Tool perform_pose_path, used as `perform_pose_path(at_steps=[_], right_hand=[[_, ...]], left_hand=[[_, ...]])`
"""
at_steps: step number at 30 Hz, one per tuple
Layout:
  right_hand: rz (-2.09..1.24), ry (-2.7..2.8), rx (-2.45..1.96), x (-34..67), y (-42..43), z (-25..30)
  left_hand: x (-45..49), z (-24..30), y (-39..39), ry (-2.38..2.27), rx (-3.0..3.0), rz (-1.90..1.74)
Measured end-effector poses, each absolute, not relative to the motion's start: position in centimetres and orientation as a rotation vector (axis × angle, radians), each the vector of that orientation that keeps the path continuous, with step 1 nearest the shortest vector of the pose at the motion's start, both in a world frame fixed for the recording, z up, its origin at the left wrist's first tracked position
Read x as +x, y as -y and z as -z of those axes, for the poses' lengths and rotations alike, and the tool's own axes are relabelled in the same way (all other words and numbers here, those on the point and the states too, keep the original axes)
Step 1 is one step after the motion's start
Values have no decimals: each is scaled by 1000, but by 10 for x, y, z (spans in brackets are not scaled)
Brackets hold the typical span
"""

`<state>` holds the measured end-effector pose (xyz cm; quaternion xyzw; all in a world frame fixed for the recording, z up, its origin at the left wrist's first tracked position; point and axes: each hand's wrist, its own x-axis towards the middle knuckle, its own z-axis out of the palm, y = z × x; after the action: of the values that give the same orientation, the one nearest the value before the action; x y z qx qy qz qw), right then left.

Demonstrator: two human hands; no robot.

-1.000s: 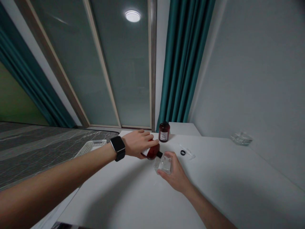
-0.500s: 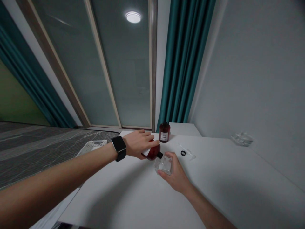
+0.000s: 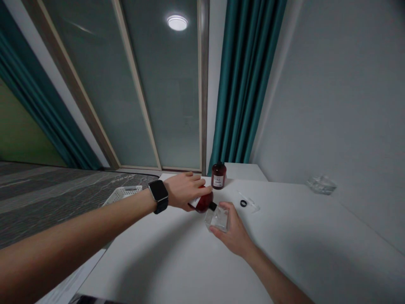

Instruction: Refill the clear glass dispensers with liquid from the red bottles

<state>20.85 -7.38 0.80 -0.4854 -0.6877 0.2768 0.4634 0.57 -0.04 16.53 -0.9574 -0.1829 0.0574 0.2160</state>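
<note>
My left hand (image 3: pixel 184 190), with a black watch on the wrist, is wrapped round a dark red-brown bottle (image 3: pixel 203 202) with a white label. The bottle is tipped, its black neck pointing down to the right at the top of a clear container (image 3: pixel 218 218). Fingers and thumb of my right hand (image 3: pixel 232 230) grip that clear container from its right side. Whether any liquid is flowing is too small to tell. Beyond them a second red-brown bottle (image 3: pixel 218 175) stands upright. To the right lie a black ring (image 3: pixel 243 203) and a clear thin plastic piece (image 3: pixel 253 206).
The white table (image 3: pixel 196 270) runs up to the wall on the right. A clear glass-like dish (image 3: pixel 321 185) sits by that wall. A white perforated basket (image 3: pixel 122 194) is at the left, behind my left forearm. Teal curtains (image 3: pixel 247 84) hang beyond the table.
</note>
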Motion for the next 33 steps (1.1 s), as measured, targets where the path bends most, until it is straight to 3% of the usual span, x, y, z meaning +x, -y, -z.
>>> perform_pose_path(at_steps=[33], right_hand=[[-696,1666,-1210,208,76,-8]], left_hand=[[13,-179,5,480,-2626,-220]])
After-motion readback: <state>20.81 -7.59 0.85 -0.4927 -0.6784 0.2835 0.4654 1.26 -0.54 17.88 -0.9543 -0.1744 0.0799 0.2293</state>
